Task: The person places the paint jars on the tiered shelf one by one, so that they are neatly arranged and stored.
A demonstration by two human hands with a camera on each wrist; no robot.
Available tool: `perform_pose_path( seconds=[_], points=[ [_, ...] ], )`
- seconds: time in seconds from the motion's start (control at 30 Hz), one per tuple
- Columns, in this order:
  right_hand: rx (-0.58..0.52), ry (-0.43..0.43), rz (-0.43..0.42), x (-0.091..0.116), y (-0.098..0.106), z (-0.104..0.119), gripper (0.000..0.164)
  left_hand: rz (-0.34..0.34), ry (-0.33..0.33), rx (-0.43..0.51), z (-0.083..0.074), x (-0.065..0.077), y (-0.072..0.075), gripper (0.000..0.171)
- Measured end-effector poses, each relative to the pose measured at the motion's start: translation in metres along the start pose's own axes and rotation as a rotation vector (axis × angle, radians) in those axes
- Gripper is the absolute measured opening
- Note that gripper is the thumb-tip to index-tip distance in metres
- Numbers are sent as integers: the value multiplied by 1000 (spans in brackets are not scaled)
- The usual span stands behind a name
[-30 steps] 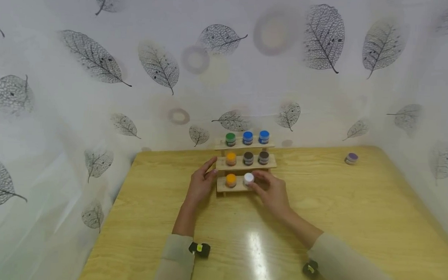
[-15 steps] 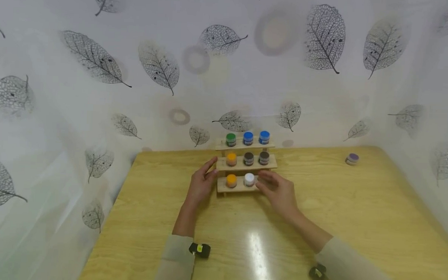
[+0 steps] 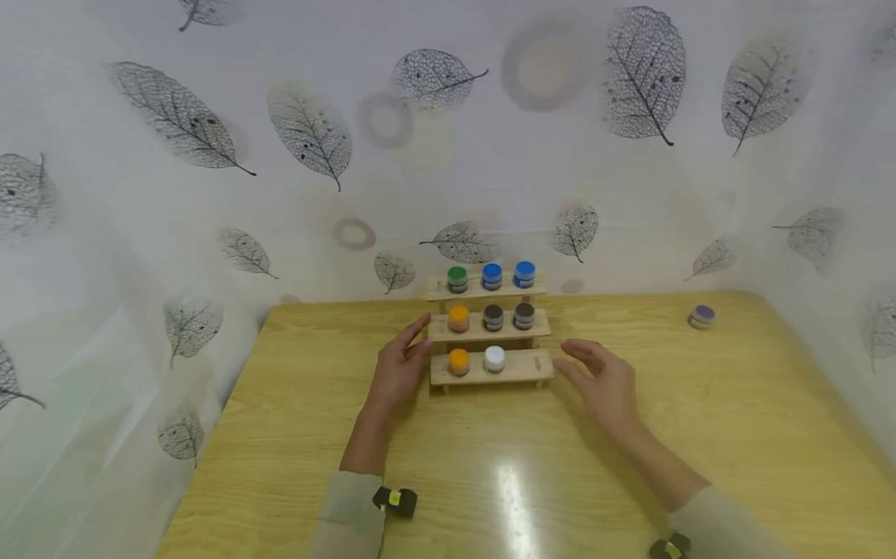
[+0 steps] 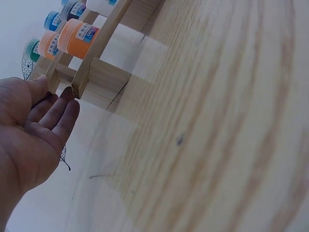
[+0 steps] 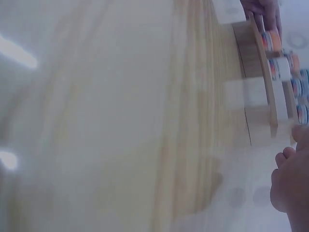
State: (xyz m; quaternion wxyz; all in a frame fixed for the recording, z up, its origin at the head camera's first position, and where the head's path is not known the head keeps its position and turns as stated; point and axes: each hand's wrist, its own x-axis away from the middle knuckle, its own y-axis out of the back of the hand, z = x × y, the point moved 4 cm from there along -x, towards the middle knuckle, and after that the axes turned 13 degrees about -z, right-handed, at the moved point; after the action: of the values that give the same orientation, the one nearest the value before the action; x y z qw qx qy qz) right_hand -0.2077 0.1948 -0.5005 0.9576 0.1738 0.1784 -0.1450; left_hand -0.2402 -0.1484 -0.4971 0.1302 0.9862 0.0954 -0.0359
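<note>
Resting between both hands, the three-step wooden rack (image 3: pixel 486 348) of small paint jars touches the open left hand (image 3: pixel 397 369); the right hand (image 3: pixel 601 382) hovers beside it, fingers relaxed, empty.

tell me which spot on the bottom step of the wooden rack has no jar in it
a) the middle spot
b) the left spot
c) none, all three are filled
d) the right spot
d: on the bottom step of the wooden rack the orange jar sits at the left and the white jar in the middle, while the right spot beside the right hand shows only bare wood.
</note>
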Motion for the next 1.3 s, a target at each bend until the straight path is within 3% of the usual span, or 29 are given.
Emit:
perform_pose_path(
  seconds=[0.2,0.33,0.47,0.6,0.73,0.87,1.07,1.3],
  points=[
    [93,-33,-58,-13,35,-19,43,7,-7,18,3,-1,0,48],
    [201,-122,-94,-18,62,-39,58,10,-2,5,5,-1,-1,48],
    [258,-307,-196,-24,89,-63,69,12,-3,6,4,-1,-1,48],
    [230,-504,-380,-33,113,-86,72,30,-28,28,3,0,0,49],
    [206,-589,-494,-44,134,-102,76,43,-46,40,2,0,0,50],
    [154,-619,-493,-57,144,-111,80,34,-44,39,4,0,2,49],
    [232,-587,-427,-77,147,-118,84,28,-40,47,4,1,3,49],
    [170,-613,-508,-90,145,-119,70,22,-24,40,1,2,2,48]
  ],
)
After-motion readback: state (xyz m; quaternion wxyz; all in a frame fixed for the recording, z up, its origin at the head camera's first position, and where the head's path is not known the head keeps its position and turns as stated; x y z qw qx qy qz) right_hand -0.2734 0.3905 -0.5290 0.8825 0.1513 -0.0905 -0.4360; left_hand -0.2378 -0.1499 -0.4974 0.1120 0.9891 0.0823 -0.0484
